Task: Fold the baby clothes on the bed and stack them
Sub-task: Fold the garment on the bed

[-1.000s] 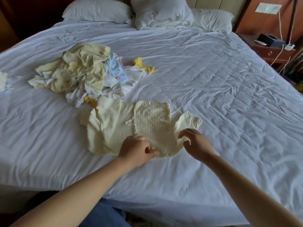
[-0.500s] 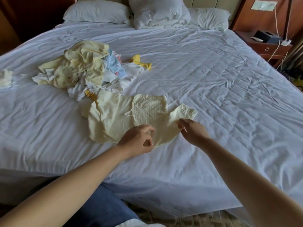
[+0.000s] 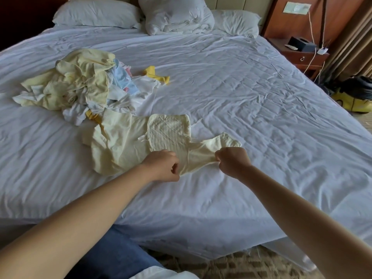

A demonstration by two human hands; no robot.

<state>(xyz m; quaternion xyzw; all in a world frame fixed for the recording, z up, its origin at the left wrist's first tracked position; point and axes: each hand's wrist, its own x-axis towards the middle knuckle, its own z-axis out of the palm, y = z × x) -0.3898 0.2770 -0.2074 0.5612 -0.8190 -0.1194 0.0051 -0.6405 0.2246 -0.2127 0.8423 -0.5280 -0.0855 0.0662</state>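
Baby top [image 3: 120, 141]: pale yellow, quilted, on creased bedsheet [image 3: 241, 97] | your left hand [image 3: 163, 166] pinches its hem | your right hand [image 3: 233, 161] pinches its sleeve

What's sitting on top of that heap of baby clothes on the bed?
A crumpled pale yellow garment tops the heap. A light blue piece and white pieces poke out beside it; whatever lies deeper is covered.
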